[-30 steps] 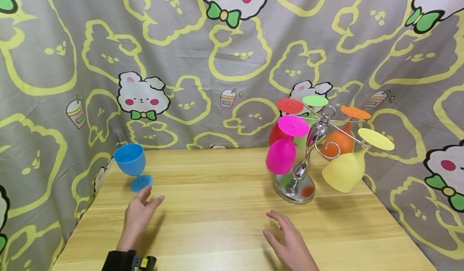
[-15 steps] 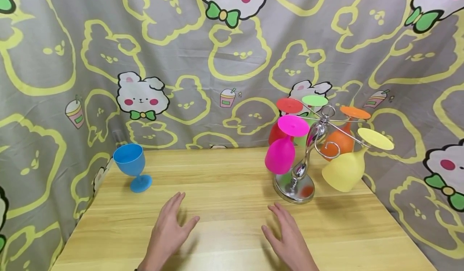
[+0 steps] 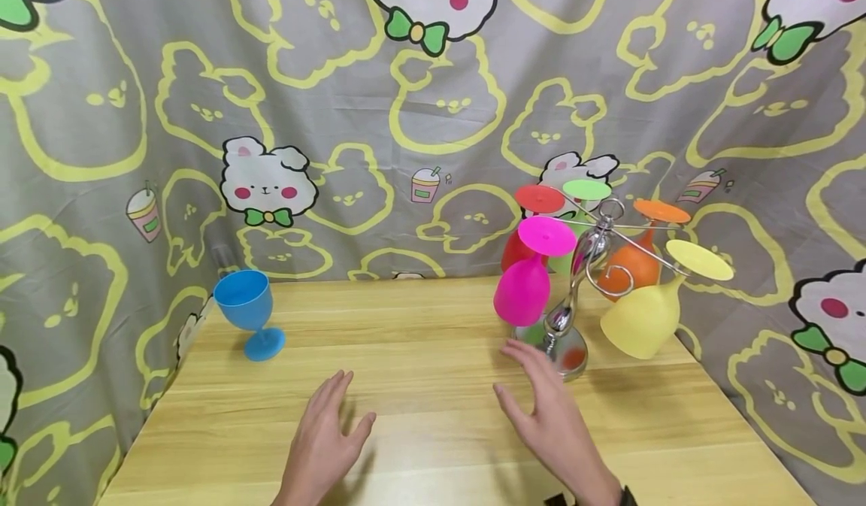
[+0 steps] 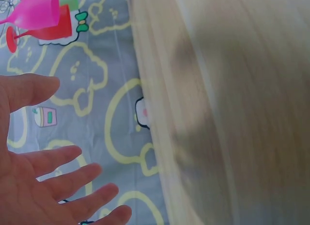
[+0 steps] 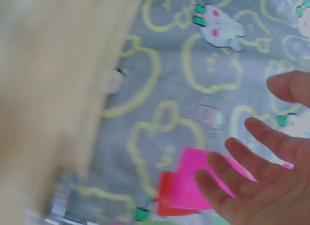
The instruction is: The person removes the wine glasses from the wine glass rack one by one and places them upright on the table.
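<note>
My left hand (image 3: pixel 325 438) hovers over the front middle of the table with its fingers spread and nothing in them. To its upper left stands a blue goblet (image 3: pixel 245 303), upright on the wood. My right hand (image 3: pixel 551 416), also holding nothing, reaches towards a chrome stemware rack (image 3: pixel 575 340) and covers part of its round base in the head view. Upside down on the rack hang a magenta goblet (image 3: pixel 522 292), a red goblet (image 3: pixel 514 254), a green goblet (image 3: pixel 587 190), an orange goblet (image 3: pixel 632 265) and a yellow goblet (image 3: pixel 643 318). The magenta goblet is nearest to my right fingers.
The light wooden table (image 3: pixel 406 325) runs back to a grey curtain (image 3: pixel 352 115) with yellow outlines and rabbit prints. This curtain also hangs along the left and right sides. A curled wire scroll (image 3: pixel 619 277) sticks out from the rack's post.
My left hand has moved right and back from beside the blue goblet's foot. My right hand has moved forward towards the rack's base. The goblets stay where they were.
</note>
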The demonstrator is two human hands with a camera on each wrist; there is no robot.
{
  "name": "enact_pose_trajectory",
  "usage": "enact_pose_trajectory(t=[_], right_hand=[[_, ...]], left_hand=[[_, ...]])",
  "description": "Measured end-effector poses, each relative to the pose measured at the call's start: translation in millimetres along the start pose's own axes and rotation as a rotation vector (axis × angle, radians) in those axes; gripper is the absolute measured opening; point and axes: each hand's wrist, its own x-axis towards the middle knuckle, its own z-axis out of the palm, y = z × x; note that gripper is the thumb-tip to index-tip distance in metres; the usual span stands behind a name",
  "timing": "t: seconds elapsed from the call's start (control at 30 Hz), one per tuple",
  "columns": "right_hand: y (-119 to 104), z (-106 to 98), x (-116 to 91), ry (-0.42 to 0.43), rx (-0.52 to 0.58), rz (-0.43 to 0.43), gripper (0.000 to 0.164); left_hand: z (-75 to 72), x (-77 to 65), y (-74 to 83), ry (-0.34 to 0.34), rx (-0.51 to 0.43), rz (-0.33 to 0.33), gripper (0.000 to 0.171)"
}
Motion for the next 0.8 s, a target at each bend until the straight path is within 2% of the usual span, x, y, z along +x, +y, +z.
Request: enact_pose_trajectory(t=[0.13,0.23,0.4,0.57,0.8], right_hand=[[-10,-30,25,0.171,0.041,-0.165,0.049],[-16,-51,41,0.294,0.077,-0.258,0.043],[-21,-79,62,0.387,0.002,-0.307,0.039],[-17,-98,85,0.338,-0.128,-0.335,0.049],[0,-113,108,0.139,-0.341,-0.388,0.068]], left_hand=[[0.6,-1.1,0.6,-0.002,-0.01,-0.008,0.071],[-0.3,-1.6,1.3,-0.014,-0.021,-0.02,0.07],[-2.4,-2.5,3.3,-0.016,-0.035,-0.024,0.068],[-3.1,-3.4,5.9,-0.012,-0.051,-0.033,0.068],[-3.9,-3.8,9.5,0.009,-0.053,-0.023,0.067]])
